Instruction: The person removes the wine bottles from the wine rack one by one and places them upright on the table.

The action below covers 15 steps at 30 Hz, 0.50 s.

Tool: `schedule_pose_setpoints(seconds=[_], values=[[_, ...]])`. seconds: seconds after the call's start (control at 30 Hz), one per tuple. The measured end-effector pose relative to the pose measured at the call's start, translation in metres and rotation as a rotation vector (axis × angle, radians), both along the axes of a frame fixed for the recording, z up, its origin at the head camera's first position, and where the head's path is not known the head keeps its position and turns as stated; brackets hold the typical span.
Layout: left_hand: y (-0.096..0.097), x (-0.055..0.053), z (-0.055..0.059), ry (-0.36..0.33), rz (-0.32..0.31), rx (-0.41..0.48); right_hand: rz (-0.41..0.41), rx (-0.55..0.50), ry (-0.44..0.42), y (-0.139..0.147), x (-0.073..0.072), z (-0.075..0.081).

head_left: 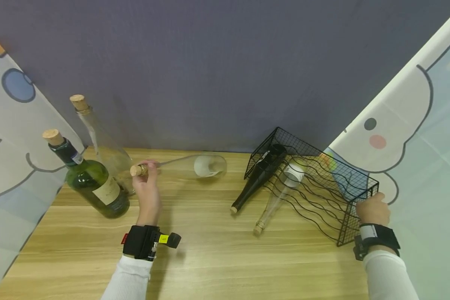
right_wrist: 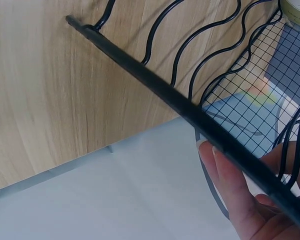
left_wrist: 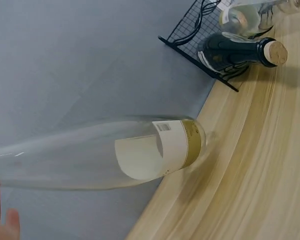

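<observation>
Landmark: the black wire rack (head_left: 324, 185) on the desk (head_left: 217, 262). Left of the rack, our left hand (head_left: 148, 191) has thumb and fingers pinched on the neck of a clear corked bottle (head_left: 183, 166), held about level, base pointing rackward but apart from it. Whether that base bears on the desk, we cannot tell. Our right hand (head_left: 374, 210) is curled round the rack's right end.

Step, as we judge it: managing 1 bottle by the neck while bracing the rack. The next move calls for a firm pinch and a steady rack.

Around: 2 corked bottles lie in the rack's left part, a dark bottle (head_left: 260, 173) and a labelled bottle (head_left: 285, 183), necks out past its front. Well left of the rack, 2 stand upright: a green bottle (head_left: 90, 177) and a tall clear bottle (head_left: 106, 143) behind it.

In the way: the dark bottle, nearest the held base; the grey panel (head_left: 210, 75) close behind the rack.
</observation>
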<state>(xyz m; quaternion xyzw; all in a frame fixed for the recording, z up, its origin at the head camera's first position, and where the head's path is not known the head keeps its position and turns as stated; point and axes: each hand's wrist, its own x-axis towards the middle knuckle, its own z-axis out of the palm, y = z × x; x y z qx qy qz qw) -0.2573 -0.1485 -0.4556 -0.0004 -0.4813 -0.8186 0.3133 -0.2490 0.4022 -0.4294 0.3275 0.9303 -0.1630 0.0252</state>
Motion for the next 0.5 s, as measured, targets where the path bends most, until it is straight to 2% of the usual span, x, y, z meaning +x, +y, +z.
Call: schedule_pose_setpoints(seconds=[0.2,0.4,0.5], values=[[-0.0029,0.0020,0.0019,0.076,-0.138,0.121,0.002,0.005,0.019,-0.0009,0.0000,-0.0006],[-0.0057,0.0027,0.0060,0.068,-0.190,0.052,0.013,0.005,0.034,-0.0017,-0.0001,-0.0008],[-0.0034,0.0013,0.0067,0.046,-0.178,-0.042,0.008,0.006,0.042,-0.0010,0.0009,-0.0015]])
